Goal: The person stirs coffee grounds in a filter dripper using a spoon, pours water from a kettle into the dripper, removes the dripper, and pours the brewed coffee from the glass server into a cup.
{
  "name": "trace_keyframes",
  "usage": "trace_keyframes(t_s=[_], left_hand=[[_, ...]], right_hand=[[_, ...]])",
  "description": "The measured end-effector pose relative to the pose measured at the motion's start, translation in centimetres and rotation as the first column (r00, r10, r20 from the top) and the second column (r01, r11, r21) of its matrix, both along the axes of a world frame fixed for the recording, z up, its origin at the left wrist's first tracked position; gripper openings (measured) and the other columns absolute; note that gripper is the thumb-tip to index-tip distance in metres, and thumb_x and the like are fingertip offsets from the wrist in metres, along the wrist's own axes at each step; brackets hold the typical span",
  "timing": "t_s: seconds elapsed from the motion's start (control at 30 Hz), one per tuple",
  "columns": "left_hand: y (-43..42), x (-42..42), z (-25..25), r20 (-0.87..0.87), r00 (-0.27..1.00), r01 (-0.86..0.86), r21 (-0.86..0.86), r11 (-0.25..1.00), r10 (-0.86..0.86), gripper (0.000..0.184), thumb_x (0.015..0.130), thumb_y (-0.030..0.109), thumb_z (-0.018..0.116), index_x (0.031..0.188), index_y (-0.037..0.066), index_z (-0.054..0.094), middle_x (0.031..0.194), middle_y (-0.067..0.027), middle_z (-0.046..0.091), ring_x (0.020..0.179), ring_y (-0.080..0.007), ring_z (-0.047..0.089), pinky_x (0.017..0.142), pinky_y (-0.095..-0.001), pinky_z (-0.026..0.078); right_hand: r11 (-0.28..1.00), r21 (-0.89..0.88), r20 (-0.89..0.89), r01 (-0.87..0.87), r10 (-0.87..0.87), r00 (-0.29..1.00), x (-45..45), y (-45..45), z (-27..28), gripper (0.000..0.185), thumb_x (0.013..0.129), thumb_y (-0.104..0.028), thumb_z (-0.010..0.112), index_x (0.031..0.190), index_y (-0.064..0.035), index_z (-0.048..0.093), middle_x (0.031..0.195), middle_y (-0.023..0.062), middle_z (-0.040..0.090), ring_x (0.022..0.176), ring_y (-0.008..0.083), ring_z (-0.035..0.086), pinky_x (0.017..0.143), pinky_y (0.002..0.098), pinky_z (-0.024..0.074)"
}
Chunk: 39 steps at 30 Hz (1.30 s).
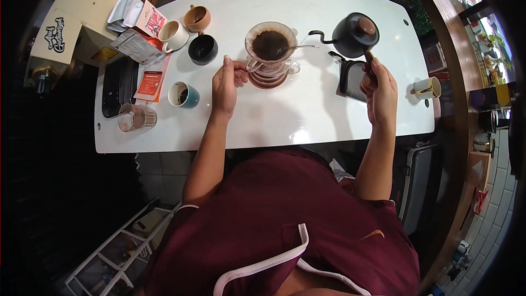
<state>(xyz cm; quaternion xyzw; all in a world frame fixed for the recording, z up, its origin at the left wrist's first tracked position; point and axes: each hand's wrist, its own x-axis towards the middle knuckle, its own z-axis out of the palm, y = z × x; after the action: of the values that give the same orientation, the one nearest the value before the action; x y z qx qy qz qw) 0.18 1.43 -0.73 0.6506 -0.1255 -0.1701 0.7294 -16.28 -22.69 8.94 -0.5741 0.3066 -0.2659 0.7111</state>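
Note:
My right hand [378, 86] is wrapped round the handle of a black gooseneck kettle [349, 38] with a brown lid knob. The kettle's spout points left toward a clear coffee dripper [248, 44]. Dark wet coffee [270, 45] fills the dripper, and a thin metal spoon [304, 46] sticks out over its right rim. Underneath is a glass server [272, 69], partly hidden, on a brown round base [268, 83]. Close to the dripper's left side, my left hand [230, 79] has loosely curled fingers and a raised thumb apart from them; nothing shows in it.
On the white table [263, 123], several cups stand at left, among them a black cup [203, 49] and a teal cup [184, 95]. Coffee bags [141, 46], a ribbed glass [137, 118] and a black tray [119, 87] line the left edge. A pale cup [426, 88] lies tipped at right.

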Motion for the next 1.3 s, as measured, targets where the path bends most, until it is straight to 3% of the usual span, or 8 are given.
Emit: trace_keyframes(t_s=[0.57,0.77,0.83,0.87,0.9,0.97,1.0,1.3], left_hand=[[-1.0,0.1,0.6,0.012,1.000,0.007,-0.016,1.000,-0.007,0.055,0.101,0.043,0.030,0.085,0.000,0.060,0.068,0.0003,0.051,0.066,-0.0073,0.043,0.062,-0.0218,0.034],[-0.9,-0.1,1.4,0.042,0.999,0.010,-0.025,1.000,-0.009,0.054,0.101,0.043,0.031,0.085,0.001,0.060,0.069,0.0008,0.051,0.067,-0.0072,0.044,0.063,-0.0213,0.034],[-0.7,-0.2,1.5,0.048,0.999,0.004,-0.024,1.000,-0.003,0.053,0.101,0.043,0.032,0.085,0.001,0.060,0.070,0.0009,0.051,0.067,-0.0072,0.044,0.063,-0.0213,0.034],[-0.5,-0.3,1.6,0.057,0.998,0.023,-0.016,1.000,-0.022,0.053,0.101,0.043,0.032,0.086,0.001,0.061,0.070,0.0010,0.051,0.067,-0.0072,0.044,0.064,-0.0213,0.034],[-0.4,-0.3,1.6,0.066,0.997,0.040,-0.008,0.999,-0.040,0.053,0.101,0.043,0.033,0.087,0.001,0.061,0.071,0.0011,0.051,0.068,-0.0071,0.044,0.064,-0.0212,0.035],[-0.2,-0.4,1.6,0.087,0.994,0.071,-0.012,0.997,-0.069,0.052,0.100,0.043,0.033,0.089,0.001,0.062,0.072,0.0014,0.051,0.068,-0.0070,0.044,0.064,-0.0209,0.035],[-0.2,-0.5,1.6,0.108,0.988,0.112,-0.013,0.994,-0.110,0.051,0.100,0.043,0.034,0.090,0.001,0.062,0.072,0.0018,0.051,0.068,-0.0069,0.044,0.064,-0.0206,0.035],[-0.2,-0.6,2.0,0.042,0.964,0.260,0.081,0.962,-0.264,0.037,0.102,0.031,0.037,0.089,0.002,0.055,0.077,-0.0002,0.049,0.071,-0.0083,0.043,0.069,-0.0224,0.037]], right_hand=[[0.978,0.091,-0.034,0.188,-0.186,0.982,-5.1,-2.8,-12.5,0.029,0.098,-0.028,0.048,0.088,-0.0028,0.057,0.066,-0.0052,0.043,0.052,0.0030,0.033,0.048,0.0199,0.0261],[0.975,-0.207,-0.332,0.076,-0.144,0.932,-5.5,-4.0,-12.7,0.038,0.096,-0.033,0.051,0.103,0.0038,0.057,0.070,0.0005,0.049,0.067,0.0109,0.048,0.061,0.0249,0.0398],[0.708,-0.695,-0.340,0.127,-0.479,0.810,-5.2,-3.4,-12.2,0.044,0.093,-0.036,0.055,0.110,0.0047,0.055,0.083,0.0084,0.055,0.076,0.0202,0.053,0.072,0.0323,0.0437],[0.350,-0.933,-0.172,0.079,-0.629,0.758,-4.9,-3.1,-11.7,0.043,0.089,-0.033,0.060,0.111,0.0030,0.055,0.097,0.0146,0.055,0.078,0.0260,0.054,0.074,0.0366,0.0446],[0.350,-0.934,-0.170,0.078,-0.623,0.763,-4.4,-2.9,-10.9,0.043,0.089,-0.033,0.060,0.111,0.0030,0.055,0.097,0.0146,0.055,0.078,0.0260,0.054,0.074,0.0366,0.0446],[0.329,-0.912,0.060,0.245,-0.482,0.874,-2.8,-1.5,-8.3,0.034,0.088,-0.021,0.063,0.112,0.0015,0.056,0.101,0.0125,0.052,0.079,0.0215,0.053,0.072,0.0330,0.0455],[0.633,-0.705,0.134,0.321,-0.326,0.936,-1.5,0.0,-7.2,0.028,0.085,-0.011,0.066,0.109,0.0016,0.057,0.095,0.0080,0.055,0.078,0.0143,0.053,0.068,0.0262,0.0449],[0.727,-0.657,0.087,-0.198,0.334,0.938,6.0,3.7,-4.4,0.030,0.082,-0.008,0.068,0.111,-0.0025,0.063,0.073,-0.0004,0.058,0.066,0.0068,0.046,0.060,0.0207,0.0384]])
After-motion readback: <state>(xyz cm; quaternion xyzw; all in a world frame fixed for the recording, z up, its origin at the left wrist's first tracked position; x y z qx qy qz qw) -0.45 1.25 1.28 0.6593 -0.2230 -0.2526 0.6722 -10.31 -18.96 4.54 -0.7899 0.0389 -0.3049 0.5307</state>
